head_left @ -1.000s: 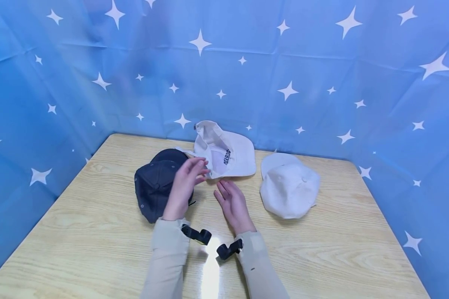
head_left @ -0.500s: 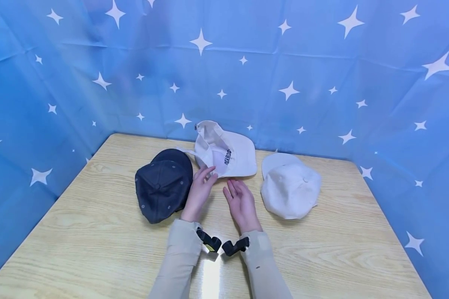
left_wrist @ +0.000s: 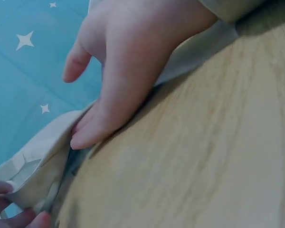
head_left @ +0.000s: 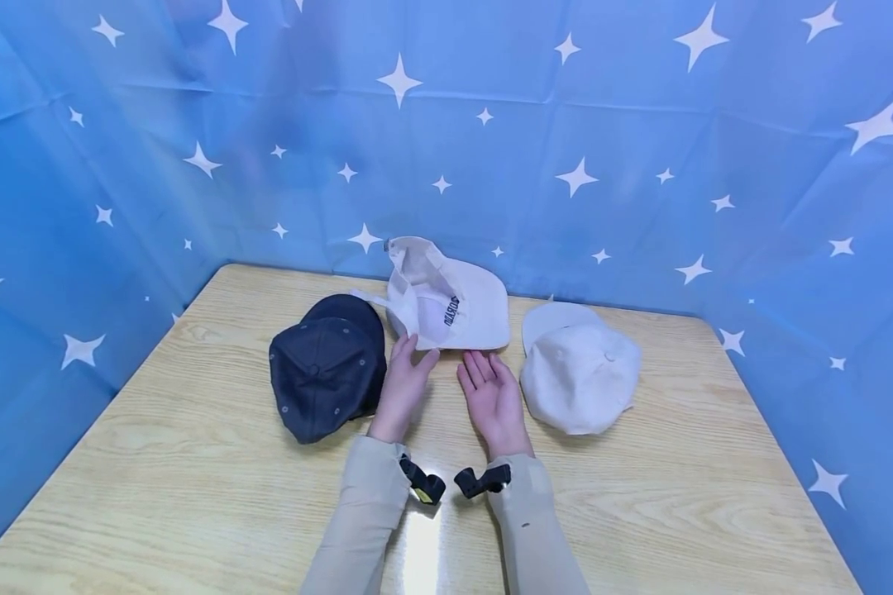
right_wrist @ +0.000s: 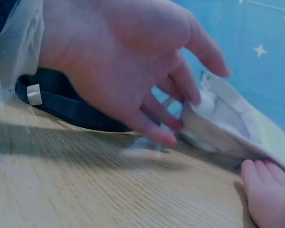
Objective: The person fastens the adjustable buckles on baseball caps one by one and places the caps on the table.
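Observation:
A white baseball cap (head_left: 484, 306) with dark lettering lies upturned at the back of the table, its opening towards the left. My left hand (head_left: 403, 388) pinches its near left edge; in the left wrist view, fingers of that hand (left_wrist: 16, 211) show on both sides of the cap edge. My right hand (head_left: 497, 405) is palm up with straight fingers, their tips under the near edge of the brim. In the right wrist view, the right hand (right_wrist: 270, 199) touches the brim from below, while the left hand (right_wrist: 128, 66) reaches across to the cap.
A dark navy cap (head_left: 320, 372) sits crown up just left of my left hand. Another white cap (head_left: 580, 376) rests crown up to the right of my right hand. Behind the wooden table (head_left: 156, 463) hangs a blue star-patterned curtain (head_left: 506, 149).
My left hand has come down from over the navy cap and moved right to the white cap's near edge. My right hand has shifted slightly right and turned palm up under the brim.

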Available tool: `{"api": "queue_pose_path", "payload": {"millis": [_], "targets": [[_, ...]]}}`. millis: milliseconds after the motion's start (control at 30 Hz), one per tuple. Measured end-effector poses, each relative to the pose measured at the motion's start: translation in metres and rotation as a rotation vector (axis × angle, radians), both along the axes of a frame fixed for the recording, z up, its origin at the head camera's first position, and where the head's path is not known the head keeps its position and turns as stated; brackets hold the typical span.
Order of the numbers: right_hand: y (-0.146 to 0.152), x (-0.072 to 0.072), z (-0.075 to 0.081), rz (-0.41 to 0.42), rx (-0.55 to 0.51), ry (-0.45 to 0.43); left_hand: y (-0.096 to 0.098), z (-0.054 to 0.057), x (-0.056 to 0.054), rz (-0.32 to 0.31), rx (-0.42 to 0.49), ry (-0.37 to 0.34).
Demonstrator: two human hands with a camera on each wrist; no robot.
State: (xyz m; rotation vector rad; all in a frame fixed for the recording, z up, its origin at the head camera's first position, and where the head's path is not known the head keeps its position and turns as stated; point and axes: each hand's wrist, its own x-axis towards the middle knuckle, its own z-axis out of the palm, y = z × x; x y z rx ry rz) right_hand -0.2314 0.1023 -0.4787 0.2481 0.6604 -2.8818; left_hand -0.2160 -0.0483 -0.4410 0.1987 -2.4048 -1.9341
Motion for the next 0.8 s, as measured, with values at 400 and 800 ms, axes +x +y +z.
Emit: {"api": "queue_pose_path", "payload": {"millis": [400, 800], "targets": [[0.001, -0.001, -0.002, -0.02, -0.036, -0.023, -0.01, 0.018, 0.004, 0.14, 0.083, 0.144], [0.001, 0.002, -0.002, 0.007, -0.064, -0.019, -0.015, 0.028, 0.008, 0.151, 0.209, 0.258]]}}
